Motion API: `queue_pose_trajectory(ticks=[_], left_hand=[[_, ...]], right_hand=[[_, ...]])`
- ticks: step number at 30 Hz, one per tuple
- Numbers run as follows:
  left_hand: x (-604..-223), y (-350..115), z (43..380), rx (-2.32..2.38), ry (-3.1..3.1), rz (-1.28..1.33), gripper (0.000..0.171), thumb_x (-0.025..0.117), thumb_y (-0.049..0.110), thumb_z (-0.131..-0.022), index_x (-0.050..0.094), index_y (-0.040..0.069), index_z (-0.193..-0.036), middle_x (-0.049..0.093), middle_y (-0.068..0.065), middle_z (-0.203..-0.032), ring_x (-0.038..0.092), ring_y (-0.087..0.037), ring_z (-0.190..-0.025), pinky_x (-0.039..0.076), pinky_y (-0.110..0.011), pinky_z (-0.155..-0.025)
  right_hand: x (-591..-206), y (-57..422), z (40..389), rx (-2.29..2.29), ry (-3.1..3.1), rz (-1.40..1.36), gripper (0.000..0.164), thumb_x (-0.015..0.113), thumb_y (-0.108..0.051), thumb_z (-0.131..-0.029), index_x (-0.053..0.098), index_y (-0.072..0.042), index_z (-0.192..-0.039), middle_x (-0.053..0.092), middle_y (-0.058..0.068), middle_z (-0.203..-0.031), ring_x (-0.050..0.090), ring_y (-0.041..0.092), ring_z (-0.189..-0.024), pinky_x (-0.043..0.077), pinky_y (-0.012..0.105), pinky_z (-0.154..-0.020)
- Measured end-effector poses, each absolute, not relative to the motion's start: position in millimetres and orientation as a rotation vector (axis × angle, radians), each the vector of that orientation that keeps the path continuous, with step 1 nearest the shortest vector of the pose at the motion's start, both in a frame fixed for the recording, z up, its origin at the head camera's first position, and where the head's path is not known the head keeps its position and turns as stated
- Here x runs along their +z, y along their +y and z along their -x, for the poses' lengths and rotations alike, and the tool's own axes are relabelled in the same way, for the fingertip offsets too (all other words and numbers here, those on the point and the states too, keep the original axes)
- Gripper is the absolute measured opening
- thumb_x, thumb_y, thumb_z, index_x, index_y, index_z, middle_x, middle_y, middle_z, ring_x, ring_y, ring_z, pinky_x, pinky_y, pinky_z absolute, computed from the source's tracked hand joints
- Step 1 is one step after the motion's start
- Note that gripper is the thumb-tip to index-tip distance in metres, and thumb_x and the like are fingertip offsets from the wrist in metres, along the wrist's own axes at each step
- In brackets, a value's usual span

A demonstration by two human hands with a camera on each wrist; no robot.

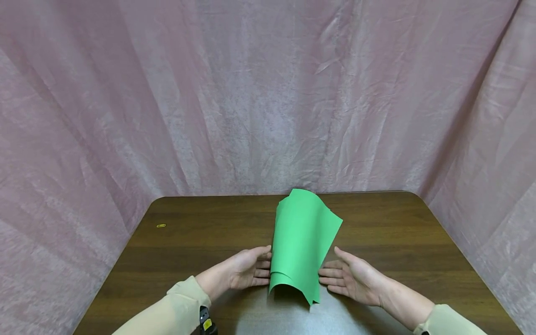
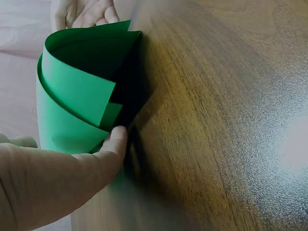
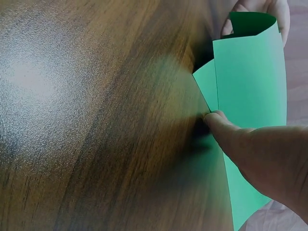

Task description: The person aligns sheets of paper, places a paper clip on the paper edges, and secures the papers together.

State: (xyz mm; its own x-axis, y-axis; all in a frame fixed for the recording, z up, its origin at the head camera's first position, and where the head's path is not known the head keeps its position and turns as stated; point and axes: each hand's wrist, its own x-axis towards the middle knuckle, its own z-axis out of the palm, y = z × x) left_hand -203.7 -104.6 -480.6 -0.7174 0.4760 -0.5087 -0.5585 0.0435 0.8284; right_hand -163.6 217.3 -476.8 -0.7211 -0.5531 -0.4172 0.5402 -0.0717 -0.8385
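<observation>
Green sheets of paper (image 1: 299, 246), at least two overlapping, stand bowed into an arch on the table, their near end facing me. At the left edge, my left hand (image 1: 249, 269) has its fingers extended, fingertips right at the paper. My right hand (image 1: 351, 279) mirrors it on the other side, palm inward, thumb up and fingers straight beside the lower right edge. The left wrist view shows the hollow under the paper (image 2: 79, 89) and layered corners. In the right wrist view, one pointed corner (image 3: 207, 82) sticks out past the other sheet.
The brown wood-grain table (image 1: 377, 228) has rounded far corners and a glossy reflection near its front. A small yellow paper clip (image 1: 161, 225) lies at the far left. Pink curtains (image 1: 268, 93) hang behind the table and along its sides.
</observation>
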Motion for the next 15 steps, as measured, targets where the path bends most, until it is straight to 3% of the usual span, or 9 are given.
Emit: queue_pose_trajectory(ticks=[6, 10, 15], left_hand=[[-484.5, -105.4, 203.2, 1.783, 1.626, 0.132, 0.061, 0.054, 0.031, -0.107, 0.035, -0.010, -0.149, 0.046, -0.033, -0.146, 0.054, -0.043, -0.128, 0.048, -0.053, -0.104], [-486.7, -106.7, 203.3, 1.810, 1.639, 0.140, 0.047, 0.055, 0.024, -0.107, 0.043, -0.008, -0.140, 0.059, -0.022, -0.127, 0.062, -0.031, -0.112, 0.054, -0.045, -0.095], [-486.7, -108.7, 204.8, 1.827, 1.603, 0.127, 0.034, 0.051, 0.021, -0.109, 0.049, -0.005, -0.130, 0.063, -0.012, -0.110, 0.066, -0.022, -0.097, 0.058, -0.035, -0.082]], right_hand=[[-477.7, 215.4, 163.6, -1.874, 1.459, 0.012, 0.101, 0.034, -0.064, -0.105, 0.006, 0.021, -0.153, 0.016, 0.037, -0.160, 0.023, 0.049, -0.148, 0.025, 0.054, -0.121], [-478.3, 215.1, 163.7, -1.876, 1.455, 0.011, 0.100, 0.033, -0.063, -0.106, 0.006, 0.021, -0.153, 0.017, 0.037, -0.160, 0.023, 0.049, -0.148, 0.025, 0.053, -0.121], [-479.5, 215.3, 164.0, -1.889, 1.443, 0.010, 0.100, 0.033, -0.063, -0.106, 0.005, 0.021, -0.153, 0.017, 0.037, -0.160, 0.024, 0.049, -0.148, 0.026, 0.053, -0.121]])
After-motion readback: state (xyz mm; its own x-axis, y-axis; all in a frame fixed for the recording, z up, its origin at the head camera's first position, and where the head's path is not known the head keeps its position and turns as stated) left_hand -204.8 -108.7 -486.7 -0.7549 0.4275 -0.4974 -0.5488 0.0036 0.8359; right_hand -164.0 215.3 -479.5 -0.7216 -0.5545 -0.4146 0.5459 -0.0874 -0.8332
